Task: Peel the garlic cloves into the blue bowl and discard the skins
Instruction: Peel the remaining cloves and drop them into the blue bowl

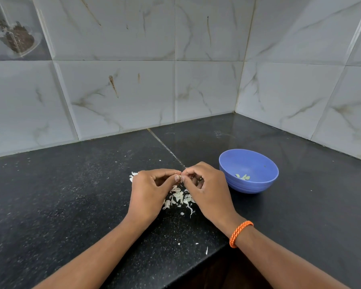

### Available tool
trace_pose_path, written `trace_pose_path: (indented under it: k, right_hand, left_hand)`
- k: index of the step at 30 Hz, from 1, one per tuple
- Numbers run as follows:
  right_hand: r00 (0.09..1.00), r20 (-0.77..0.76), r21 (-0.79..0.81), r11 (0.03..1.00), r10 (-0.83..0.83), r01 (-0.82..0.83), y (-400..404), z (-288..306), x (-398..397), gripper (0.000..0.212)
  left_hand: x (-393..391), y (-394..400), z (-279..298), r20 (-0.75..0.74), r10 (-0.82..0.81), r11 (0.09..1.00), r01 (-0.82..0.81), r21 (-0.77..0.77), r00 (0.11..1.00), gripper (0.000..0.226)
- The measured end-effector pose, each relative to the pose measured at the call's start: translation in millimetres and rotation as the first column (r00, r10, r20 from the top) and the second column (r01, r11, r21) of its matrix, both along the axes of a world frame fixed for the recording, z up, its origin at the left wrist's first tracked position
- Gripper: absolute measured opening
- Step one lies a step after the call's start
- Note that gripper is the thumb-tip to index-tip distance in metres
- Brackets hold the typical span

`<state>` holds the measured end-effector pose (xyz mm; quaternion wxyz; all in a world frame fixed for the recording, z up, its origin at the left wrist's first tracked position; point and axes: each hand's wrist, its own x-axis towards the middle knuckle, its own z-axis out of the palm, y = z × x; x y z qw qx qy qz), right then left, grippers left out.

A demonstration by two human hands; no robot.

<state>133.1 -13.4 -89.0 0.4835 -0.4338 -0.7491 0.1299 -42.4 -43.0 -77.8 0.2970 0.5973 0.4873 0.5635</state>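
Peeling a garlic clove over the skin pile

The left hand (149, 191) and right hand (204, 187) pinched a small garlic clove (178, 177) between fingertips above loose skins (179, 198) on the black counter (71, 195). Peeling seemed underway; next, drop it into the blue bowl (248, 171), just right, holding several peeled cloves (242, 176).

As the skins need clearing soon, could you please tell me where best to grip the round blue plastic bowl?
Grip the round blue plastic bowl at its right rim, coming from the right: it stands upright, that side is clear, and the right hand crowds its left.
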Motion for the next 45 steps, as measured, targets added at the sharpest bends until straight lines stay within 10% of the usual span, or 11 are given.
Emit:
trace_pose_path:
  k: [13,37,45]
  right_hand:
    - [0.98,0.16,0.127,0.987,-0.117,0.097,-9.4,4.7,-7.2,0.011]
    - [1.0,-0.002,0.067,0.997,0.03,-0.029,-10.2,6.7,-7.9,0.01]
    - [0.973,-0.165,-0.03,0.985,0.163,-0.17,-12.9,11.7,-7.8,0.058]
  left_hand:
    - [3.7,-3.9,3.5,-0.013,-0.018,0.997,0.019,0.07,1.0,0.023]
    - [-0.6,1.0,3.2,0.208,-0.037,0.997,0.022,0.076,0.977,0.023]
    - [1.7,5.0,0.5,0.291,-0.166,0.985,0.174,-0.001,0.942,0.042]
